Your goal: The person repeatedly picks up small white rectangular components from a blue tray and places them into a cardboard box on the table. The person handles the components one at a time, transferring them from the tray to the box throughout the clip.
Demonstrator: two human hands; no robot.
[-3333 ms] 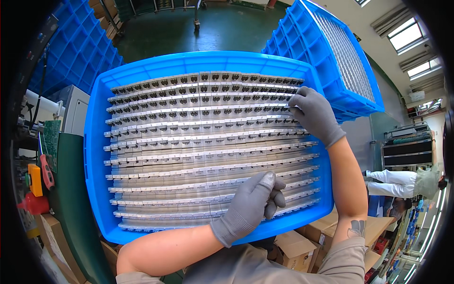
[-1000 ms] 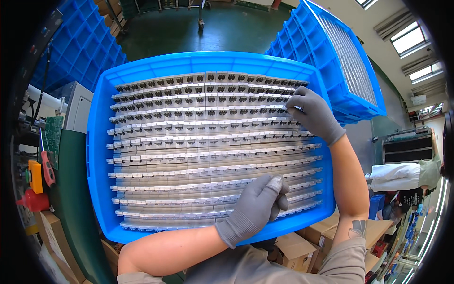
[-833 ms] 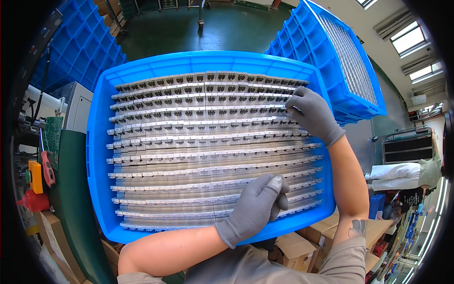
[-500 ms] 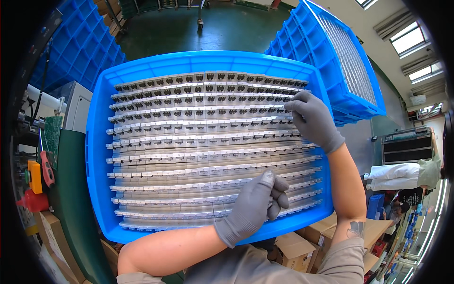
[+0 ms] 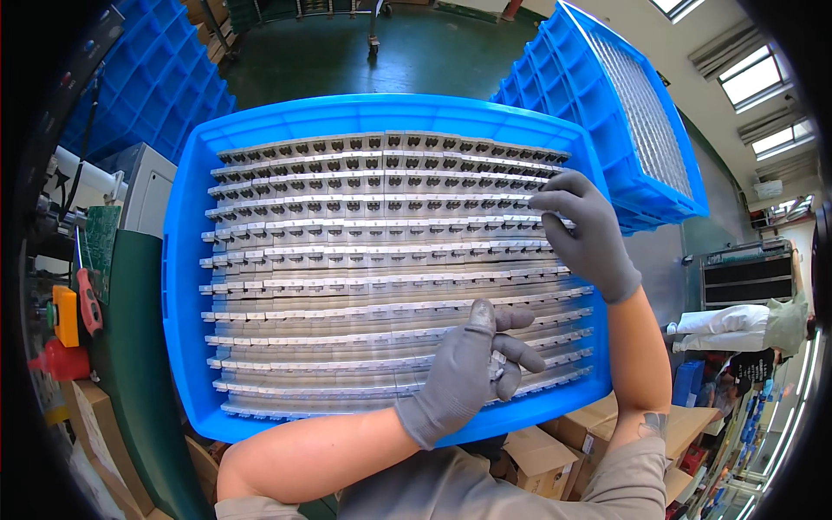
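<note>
In front of me is a large blue crate [image 5: 182, 286]. Tight rows of small pale grey block-shaped parts [image 5: 381, 234] fill it, and those in the far rows show dark fittings on their faces. My left hand [image 5: 459, 377], in a grey glove, hovers over the near right rows. Its fingers curl around a small pale piece [image 5: 497, 365], mostly hidden by the glove. At the far right ends of the rows is my gloved right hand [image 5: 594, 247]. A gap shows between its thumb and forefinger, and nothing is visible in them. Whether its fingertips touch the parts I cannot tell.
A second blue crate [image 5: 598, 113] with similar rows stands beyond on the right. More blue crates [image 5: 147, 78] stand at far left. A red-handled screwdriver [image 5: 88, 299] and a green circuit board [image 5: 102, 247] are on the left. Cardboard boxes [image 5: 537, 459] sit near right; a person [image 5: 737, 321] stands beyond.
My right hand's thumb and forefinger have parted. My left hand's fingers have loosened and spread somewhat, showing more of the small pale piece. The view has shifted slightly.
</note>
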